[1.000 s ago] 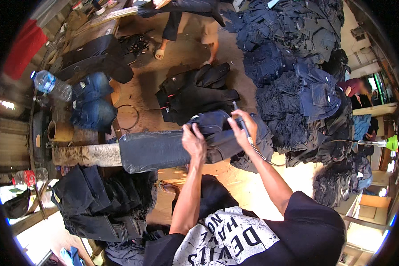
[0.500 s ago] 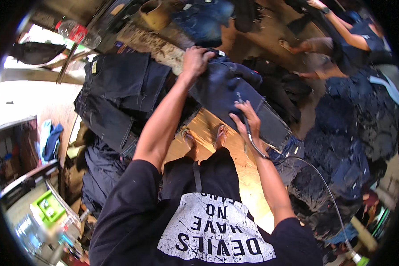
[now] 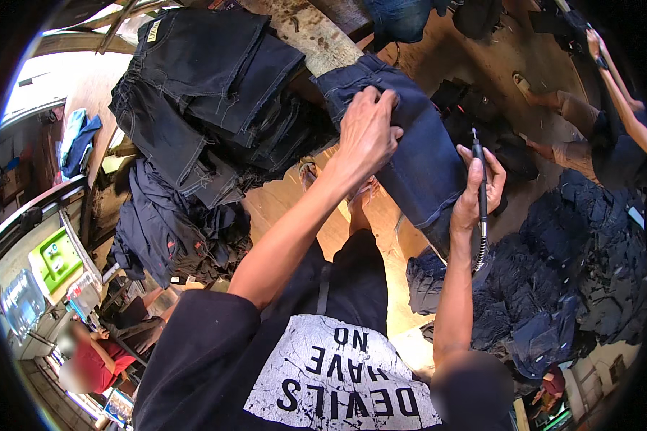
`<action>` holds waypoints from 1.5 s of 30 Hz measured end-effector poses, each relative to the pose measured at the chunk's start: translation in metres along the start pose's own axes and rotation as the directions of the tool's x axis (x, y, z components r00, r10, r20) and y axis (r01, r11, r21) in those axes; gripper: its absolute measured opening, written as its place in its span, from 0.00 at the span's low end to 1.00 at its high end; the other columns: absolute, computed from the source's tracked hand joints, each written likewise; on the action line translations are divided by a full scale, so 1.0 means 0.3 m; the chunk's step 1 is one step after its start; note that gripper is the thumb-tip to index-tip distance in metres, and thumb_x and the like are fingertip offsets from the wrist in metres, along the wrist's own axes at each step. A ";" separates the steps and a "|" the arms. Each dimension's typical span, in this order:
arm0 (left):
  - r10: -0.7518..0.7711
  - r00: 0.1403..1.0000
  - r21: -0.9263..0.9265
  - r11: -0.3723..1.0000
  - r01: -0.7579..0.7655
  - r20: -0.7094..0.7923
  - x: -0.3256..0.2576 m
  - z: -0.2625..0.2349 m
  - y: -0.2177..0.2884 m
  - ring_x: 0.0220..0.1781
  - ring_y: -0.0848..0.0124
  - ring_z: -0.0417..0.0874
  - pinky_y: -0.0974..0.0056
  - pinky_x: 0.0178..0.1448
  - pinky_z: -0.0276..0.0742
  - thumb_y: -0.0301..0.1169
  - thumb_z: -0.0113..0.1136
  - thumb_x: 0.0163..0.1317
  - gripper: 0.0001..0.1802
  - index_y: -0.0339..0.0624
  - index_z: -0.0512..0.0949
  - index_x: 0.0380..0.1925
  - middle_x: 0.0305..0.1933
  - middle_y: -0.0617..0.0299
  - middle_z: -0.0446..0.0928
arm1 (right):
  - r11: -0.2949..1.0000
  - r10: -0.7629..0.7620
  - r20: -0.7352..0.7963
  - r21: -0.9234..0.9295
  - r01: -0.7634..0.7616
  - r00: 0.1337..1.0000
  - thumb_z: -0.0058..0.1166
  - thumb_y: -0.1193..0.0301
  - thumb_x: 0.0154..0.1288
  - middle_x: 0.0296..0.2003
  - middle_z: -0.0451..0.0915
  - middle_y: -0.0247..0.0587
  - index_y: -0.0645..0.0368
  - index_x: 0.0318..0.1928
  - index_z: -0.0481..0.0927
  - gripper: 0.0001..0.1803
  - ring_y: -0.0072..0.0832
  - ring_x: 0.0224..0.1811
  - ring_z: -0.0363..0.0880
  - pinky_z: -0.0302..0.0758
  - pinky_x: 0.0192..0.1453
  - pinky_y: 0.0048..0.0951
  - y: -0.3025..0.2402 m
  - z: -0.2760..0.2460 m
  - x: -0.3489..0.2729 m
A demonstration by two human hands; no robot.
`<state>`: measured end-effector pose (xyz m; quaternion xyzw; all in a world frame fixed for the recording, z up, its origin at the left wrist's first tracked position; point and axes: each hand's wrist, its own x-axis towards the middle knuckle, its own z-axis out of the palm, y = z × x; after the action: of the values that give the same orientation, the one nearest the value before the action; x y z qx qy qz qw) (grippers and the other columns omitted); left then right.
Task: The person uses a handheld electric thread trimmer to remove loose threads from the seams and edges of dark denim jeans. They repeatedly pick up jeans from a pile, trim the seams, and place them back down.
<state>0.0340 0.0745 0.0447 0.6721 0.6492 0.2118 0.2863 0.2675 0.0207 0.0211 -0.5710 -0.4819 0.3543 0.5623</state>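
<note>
Left hand presses flat, fingers spread, on jeans draped over beam; right hand beside jeans, gripping tool.

dark blue jeans leg | draped over a worn beam, hanging down | slim black rotary tool | upright, beside the hem

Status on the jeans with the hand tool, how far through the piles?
Done, it seems: a stack of dark jeans sits folded at the left of the beam. In hand: the left hand presses one pair of jeans flat over the beam, while the right hand holds a pen-like tool upright beside it, tip off the cloth. Probably left: a big heap of dark jeans on the floor at right.
</note>
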 end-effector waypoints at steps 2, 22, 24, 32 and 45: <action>0.025 1.000 0.000 1.000 -0.025 -0.005 0.000 -0.029 0.017 0.57 0.45 0.83 0.45 0.63 0.78 0.38 0.81 0.56 0.37 0.41 0.78 0.66 0.56 0.43 0.82 | 0.999 0.037 -0.060 -0.015 -0.038 0.998 0.59 0.65 0.83 0.52 0.89 0.58 0.69 0.63 0.75 0.21 0.38 0.58 0.89 0.80 0.70 0.38 0.018 -0.023 -0.017; -0.152 0.987 -0.483 0.869 0.109 -0.049 -0.181 -0.024 -0.178 0.46 0.73 0.88 0.68 0.50 0.82 0.25 0.87 0.46 0.45 0.45 0.71 0.64 0.47 0.58 0.89 | 0.833 -0.481 0.541 0.037 0.552 0.690 0.70 0.76 0.54 0.37 0.92 0.55 0.69 0.40 0.89 0.13 0.46 0.45 0.95 0.91 0.58 0.45 0.040 0.264 0.010; -0.120 0.991 -0.477 0.876 0.078 -0.058 -0.183 -0.019 -0.186 0.47 0.72 0.88 0.68 0.49 0.81 0.24 0.86 0.47 0.44 0.45 0.72 0.64 0.47 0.58 0.89 | 0.821 -0.490 0.564 0.041 0.570 0.665 0.70 0.74 0.55 0.35 0.92 0.55 0.69 0.40 0.89 0.13 0.46 0.44 0.96 0.92 0.58 0.45 0.040 0.266 0.013; -0.112 0.991 -0.474 0.878 0.066 -0.067 -0.185 -0.013 -0.198 0.47 0.73 0.88 0.68 0.49 0.81 0.22 0.84 0.47 0.43 0.45 0.72 0.63 0.47 0.58 0.89 | 0.810 -0.484 0.597 0.028 0.586 0.639 0.71 0.73 0.56 0.35 0.92 0.54 0.69 0.40 0.90 0.13 0.45 0.44 0.96 0.92 0.58 0.45 0.041 0.284 0.011; -0.142 0.984 -0.550 0.833 0.060 -0.108 -0.202 0.015 -0.207 0.48 0.75 0.86 0.70 0.50 0.77 0.19 0.84 0.48 0.46 0.43 0.69 0.66 0.47 0.60 0.88 | 0.819 -0.432 0.600 -0.053 0.572 0.674 0.71 0.74 0.56 0.37 0.92 0.55 0.69 0.42 0.90 0.13 0.46 0.47 0.95 0.92 0.58 0.44 0.027 0.273 0.002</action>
<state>-0.0139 0.0134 0.0055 0.5107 0.6157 0.4201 0.4285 0.1913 0.0467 0.0038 -0.3471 -0.8027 0.2768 0.3982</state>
